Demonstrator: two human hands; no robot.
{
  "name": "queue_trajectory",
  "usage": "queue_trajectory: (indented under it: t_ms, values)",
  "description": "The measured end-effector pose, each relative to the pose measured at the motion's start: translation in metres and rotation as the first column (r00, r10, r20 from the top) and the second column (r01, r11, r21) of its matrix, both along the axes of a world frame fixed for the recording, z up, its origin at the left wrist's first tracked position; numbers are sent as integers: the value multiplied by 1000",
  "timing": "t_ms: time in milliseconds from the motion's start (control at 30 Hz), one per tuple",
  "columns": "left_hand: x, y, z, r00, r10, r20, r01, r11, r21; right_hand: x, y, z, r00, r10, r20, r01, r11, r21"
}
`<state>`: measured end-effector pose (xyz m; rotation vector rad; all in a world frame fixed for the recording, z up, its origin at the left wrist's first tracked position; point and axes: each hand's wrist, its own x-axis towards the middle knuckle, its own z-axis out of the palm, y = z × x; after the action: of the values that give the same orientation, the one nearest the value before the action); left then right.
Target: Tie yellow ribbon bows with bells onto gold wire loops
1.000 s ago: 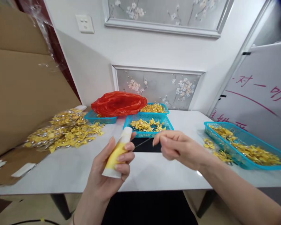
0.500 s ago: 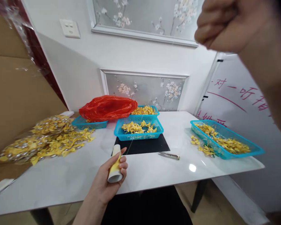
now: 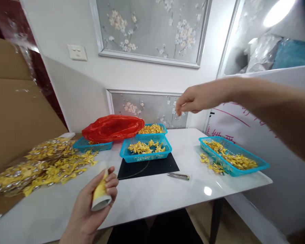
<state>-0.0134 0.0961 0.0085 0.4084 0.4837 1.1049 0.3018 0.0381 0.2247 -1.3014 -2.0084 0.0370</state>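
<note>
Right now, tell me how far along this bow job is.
Done: finished yellow bows heaped on the table's left. In hand: left hand grips a thread spool; right hand is raised, fingers pinched. Left: loose bows fill the blue baskets.

White table (image 3: 167, 196) | black mat (image 3: 155, 166) | three blue baskets at centre (image 3: 145, 156) | blue basket at right (image 3: 234, 169) | scissors (image 3: 178, 176) | loose yellow flowers (image 3: 45, 166)

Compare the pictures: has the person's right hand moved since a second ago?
Yes. The right hand has risen from just above the black mat to well above the middle blue basket, fingers pinched, before the wall panel.
</note>
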Motion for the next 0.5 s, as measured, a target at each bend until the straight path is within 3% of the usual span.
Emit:
queue_trajectory:
  t_ms: [67,133,233,267,333,400,500]
  values:
    - [-2,-7,19,998,38,55,-41,997,66,-17,-7,-6,977,201,-77,-210,967,-146]
    - [4,-18,39,993,42,111,-63,981,185,-43,-12,-21,904,372,-212,-416,881,-225]
    - [27,-37,59,985,-108,135,51,927,371,-85,-14,-45,836,432,-340,-533,785,-314]
    - [35,-43,62,975,-196,106,136,900,415,-95,-14,-50,809,430,-400,-564,761,-321]
    - [48,-51,62,936,-353,7,311,835,453,-104,-12,-53,738,456,-497,-620,750,-233]
    - [51,-53,54,897,-440,-45,409,785,466,-98,-11,-48,677,463,-571,-635,760,-136]
    - [39,-44,36,919,-383,-96,384,812,440,-66,-10,-32,615,373,-695,-578,812,-76]
